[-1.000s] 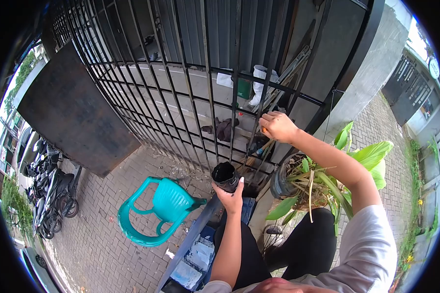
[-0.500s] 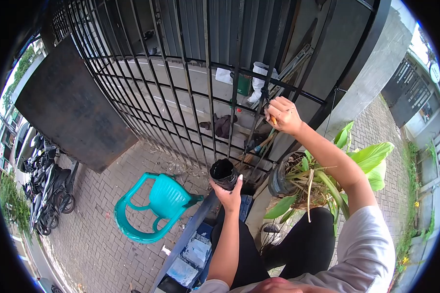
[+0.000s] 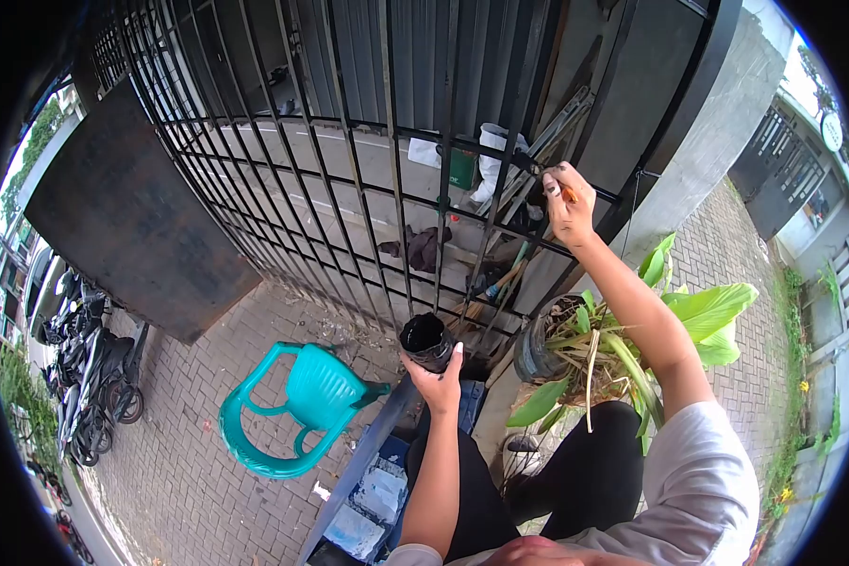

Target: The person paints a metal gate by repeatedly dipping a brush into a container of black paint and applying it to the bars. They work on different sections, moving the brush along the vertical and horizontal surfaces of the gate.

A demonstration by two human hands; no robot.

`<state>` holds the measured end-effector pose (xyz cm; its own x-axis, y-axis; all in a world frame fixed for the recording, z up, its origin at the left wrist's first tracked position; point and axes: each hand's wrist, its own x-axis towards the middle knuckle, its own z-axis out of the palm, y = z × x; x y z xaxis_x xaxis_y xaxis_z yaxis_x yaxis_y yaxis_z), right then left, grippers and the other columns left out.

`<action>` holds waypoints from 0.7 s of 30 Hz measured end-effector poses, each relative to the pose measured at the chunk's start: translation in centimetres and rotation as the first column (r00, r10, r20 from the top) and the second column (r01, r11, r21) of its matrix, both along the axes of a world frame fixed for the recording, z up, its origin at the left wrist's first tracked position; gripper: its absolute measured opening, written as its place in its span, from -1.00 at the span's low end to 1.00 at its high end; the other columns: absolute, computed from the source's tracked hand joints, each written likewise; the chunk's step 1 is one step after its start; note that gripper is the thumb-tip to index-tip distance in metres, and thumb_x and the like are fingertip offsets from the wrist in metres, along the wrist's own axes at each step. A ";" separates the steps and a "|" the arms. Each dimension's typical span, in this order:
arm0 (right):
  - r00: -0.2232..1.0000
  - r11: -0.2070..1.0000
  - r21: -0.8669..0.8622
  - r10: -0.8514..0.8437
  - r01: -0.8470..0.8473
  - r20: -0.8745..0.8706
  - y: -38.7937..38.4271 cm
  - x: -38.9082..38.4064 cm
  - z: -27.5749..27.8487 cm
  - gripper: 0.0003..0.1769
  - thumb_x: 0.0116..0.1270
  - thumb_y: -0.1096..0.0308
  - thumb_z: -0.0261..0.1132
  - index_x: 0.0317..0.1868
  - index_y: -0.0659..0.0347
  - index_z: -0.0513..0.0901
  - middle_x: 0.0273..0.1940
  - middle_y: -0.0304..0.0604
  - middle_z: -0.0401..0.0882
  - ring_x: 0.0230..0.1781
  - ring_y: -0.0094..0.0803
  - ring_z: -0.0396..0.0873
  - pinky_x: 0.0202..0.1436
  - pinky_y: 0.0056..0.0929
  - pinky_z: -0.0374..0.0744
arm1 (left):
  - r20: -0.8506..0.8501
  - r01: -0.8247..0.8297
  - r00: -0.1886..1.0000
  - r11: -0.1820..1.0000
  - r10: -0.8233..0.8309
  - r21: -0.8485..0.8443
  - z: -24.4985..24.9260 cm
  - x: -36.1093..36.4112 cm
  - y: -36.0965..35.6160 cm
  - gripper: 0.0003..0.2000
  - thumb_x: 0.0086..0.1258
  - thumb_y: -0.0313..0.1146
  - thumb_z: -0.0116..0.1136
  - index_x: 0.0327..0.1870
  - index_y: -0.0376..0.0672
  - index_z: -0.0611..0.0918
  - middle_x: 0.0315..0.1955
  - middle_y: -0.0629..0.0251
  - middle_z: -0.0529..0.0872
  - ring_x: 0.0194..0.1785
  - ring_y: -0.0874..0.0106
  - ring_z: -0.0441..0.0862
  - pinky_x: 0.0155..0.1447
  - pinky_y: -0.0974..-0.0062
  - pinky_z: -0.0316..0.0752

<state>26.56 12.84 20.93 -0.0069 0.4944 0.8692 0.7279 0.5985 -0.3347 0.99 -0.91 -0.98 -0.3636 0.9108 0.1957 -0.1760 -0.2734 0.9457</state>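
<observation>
My left hand [image 3: 435,385] is wrapped around the lower part of a black cup [image 3: 428,345], its open top facing up with dark paint inside. Closed around a paintbrush with an orange handle [image 3: 568,194], my right hand [image 3: 573,215] is raised to the black metal gate [image 3: 393,179]. The dark brush head lies against or very near a horizontal bar, left of my fingers; exact contact is hard to make out. Dark smears mark the fingers of my right hand.
A green plastic chair [image 3: 319,385] stands on the paving at left. Right of my legs is a potted plant [image 3: 623,351]. Paint-spattered blue containers [image 3: 368,505] sit below my left arm. Parked motorcycles [image 3: 94,373] line the far left. Behind the bars lies a dark cloth [image 3: 424,250].
My right hand has moved right along the bar with the paintbrush, and its wrist has turned. My left hand keeps the cup at nearly the same place. The view has shifted slightly.
</observation>
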 end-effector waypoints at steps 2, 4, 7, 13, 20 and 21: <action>0.998 0.999 -0.040 0.024 -0.026 -0.059 -0.2 -0.1 0.1 -0.94 0.43 0.55 0.29 -0.17 0.37 0.66 -0.37 -0.05 0.51 -0.42 -0.23 0.50 -0.28 -0.40 0.50 | 0.005 0.003 1.000 1.000 -0.003 -0.005 0.6 -0.1 -0.1 -0.21 0.19 -0.40 0.65 0.38 -0.39 0.38 0.17 0.01 0.59 0.17 0.26 0.60 0.31 0.31 0.49; 0.996 0.969 -0.230 0.092 -0.088 0.007 -0.2 0.5 -1.1 -0.92 0.46 0.52 0.26 -0.18 0.38 0.65 -0.36 -0.05 0.53 -0.41 -0.24 0.52 -0.26 -0.39 0.52 | 0.008 0.012 1.000 1.000 -0.012 -0.008 0.4 -0.2 -0.2 -0.20 0.19 -0.39 0.65 0.39 -0.39 0.38 0.17 0.01 0.58 0.17 0.26 0.59 0.31 0.31 0.48; 0.991 0.939 -0.316 0.131 -0.136 -0.036 -0.1 0.4 -1.8 -0.91 0.47 0.50 0.27 -0.18 0.37 0.65 -0.37 -0.05 0.53 -0.42 -0.24 0.52 -0.27 -0.39 0.53 | 0.016 0.024 1.000 1.000 -0.024 0.017 -0.7 -0.2 0.2 -0.18 0.20 -0.38 0.65 0.41 -0.40 0.35 0.19 0.02 0.57 0.19 0.28 0.58 0.32 0.33 0.48; 0.989 0.959 -0.262 0.134 -0.112 0.066 0.2 -0.2 -2.1 -0.91 0.43 0.47 0.31 -0.15 0.34 0.66 -0.37 -0.04 0.55 -0.42 -0.17 0.56 -0.27 -0.36 0.55 | 0.059 0.066 0.996 0.998 -0.066 0.010 -1.1 -0.3 0.1 -0.17 0.25 -0.37 0.63 0.44 -0.39 0.32 0.24 0.02 0.54 0.25 0.28 0.56 0.38 0.32 0.46; 0.997 0.992 -0.099 0.077 -0.077 -0.005 -0.1 -0.4 -1.4 -0.92 0.38 0.48 0.28 -0.20 0.34 0.63 -0.36 0.00 0.58 -0.38 -0.03 0.61 -0.21 -0.21 0.60 | 0.058 0.079 0.995 0.997 -0.080 0.012 -0.5 -0.4 -0.1 -0.21 0.33 -0.52 0.51 0.53 -0.35 0.28 0.33 0.07 0.52 0.31 0.30 0.57 0.40 0.33 0.52; 0.985 0.973 -0.171 0.163 -0.151 0.054 -0.2 -0.3 -1.6 -0.92 0.38 0.48 0.28 -0.20 0.33 0.63 -0.37 -0.01 0.58 -0.38 -0.05 0.62 -0.22 -0.21 0.60 | 0.050 0.093 0.994 0.996 -0.093 0.011 -0.3 -0.5 -0.1 -0.21 0.33 -0.52 0.51 0.53 -0.35 0.28 0.33 0.07 0.52 0.31 0.30 0.57 0.40 0.33 0.52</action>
